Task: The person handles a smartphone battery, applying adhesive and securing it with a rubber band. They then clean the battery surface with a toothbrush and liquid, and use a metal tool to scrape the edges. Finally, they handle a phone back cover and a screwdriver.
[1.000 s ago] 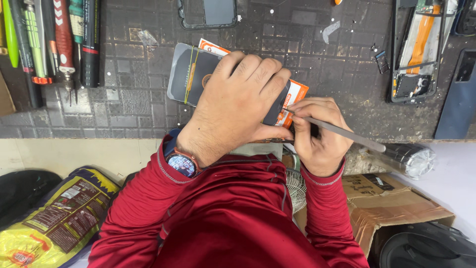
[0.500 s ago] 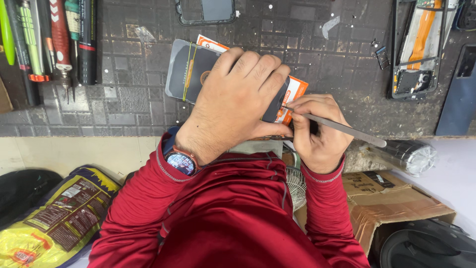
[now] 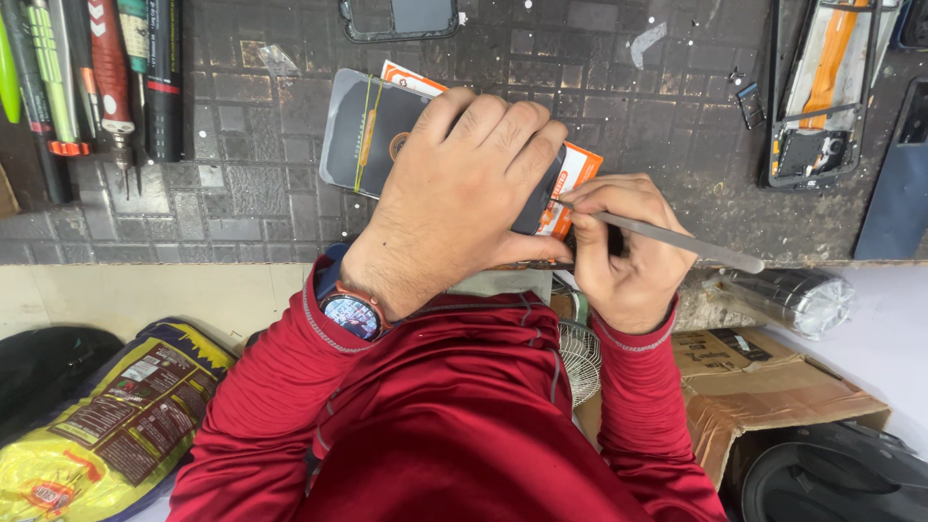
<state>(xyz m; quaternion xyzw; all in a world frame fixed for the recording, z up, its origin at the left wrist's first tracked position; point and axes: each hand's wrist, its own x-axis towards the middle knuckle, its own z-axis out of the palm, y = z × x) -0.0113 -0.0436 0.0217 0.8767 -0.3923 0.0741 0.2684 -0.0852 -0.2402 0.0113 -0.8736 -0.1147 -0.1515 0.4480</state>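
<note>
**Prying at the phone's edge with a metal tool**

The phone (image 3: 372, 135) lies face-down on the grey work mat (image 3: 251, 193), dark back up, with a thin yellowish band wrapped across it. Under it, sticking out toward its right end, is an orange and white card (image 3: 570, 179).

My left hand (image 3: 454, 208) lies flat over the right half of the phone, fingers spread and pressing down, thumb curled along the near edge; it pins the phone rather than gripping it. My right hand (image 3: 623, 246) is closed around a slim metal pry tool (image 3: 677, 242), held like a pen, its tip at the phone's right end, just beside my left fingertips.

Step in hand, as I judge it: working the tip into the seam at that end. The next move would call for steady downward pressure from the left hand and a shallow, gentle push of the tip, so it does not skid or dig in.

Containers, placed from the phone:
- Right, near the mat's far edge: an opened phone frame (image 3: 822, 97), orange strip and dark parts inside.
- Below right, off the bench: a cardboard box (image 3: 773, 382); contents not visible.
- Below left: a yellow printed bag (image 3: 106, 425), shut; contents cannot tell.
- Far left: screwdrivers (image 3: 106, 77) lying in a row.
</note>
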